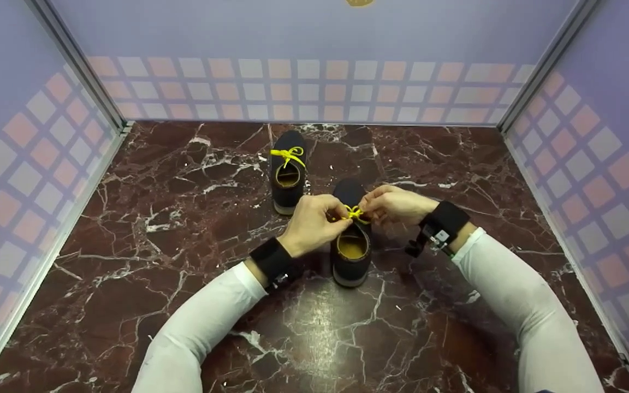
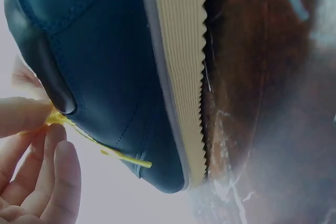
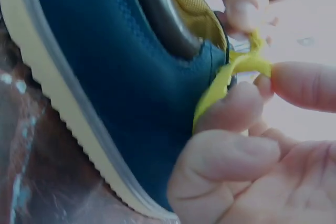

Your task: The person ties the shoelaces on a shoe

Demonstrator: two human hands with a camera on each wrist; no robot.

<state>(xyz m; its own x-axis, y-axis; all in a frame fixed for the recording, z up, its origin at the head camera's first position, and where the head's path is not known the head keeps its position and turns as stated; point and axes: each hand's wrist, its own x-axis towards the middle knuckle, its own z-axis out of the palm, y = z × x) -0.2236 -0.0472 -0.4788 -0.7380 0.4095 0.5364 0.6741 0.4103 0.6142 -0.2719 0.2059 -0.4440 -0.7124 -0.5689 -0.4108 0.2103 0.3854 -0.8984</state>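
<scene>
A dark shoe (image 1: 350, 270) with a yellow lining stands on the marbled surface, toe pointing away from me. Its yellow shoelace (image 1: 354, 212) lies in a looped bow over the tongue. From the left, my left hand (image 1: 314, 221) pinches the lace between thumb and finger; the left wrist view shows a loose lace end (image 2: 131, 160) hanging along the shoe's side. On the other side my right hand (image 1: 396, 204) pinches a lace loop (image 3: 241, 66) between thumb and index finger, its other fingers curled below. The shoe's pale ridged sole (image 2: 181, 66) rests flat.
Farther back and to the left stands a second dark shoe (image 1: 288, 194), its yellow lace (image 1: 288, 155) tied in a bow. Lilac panels with pink and white squares (image 1: 309, 90) enclose the marbled surface (image 1: 183, 180) at the back and both sides.
</scene>
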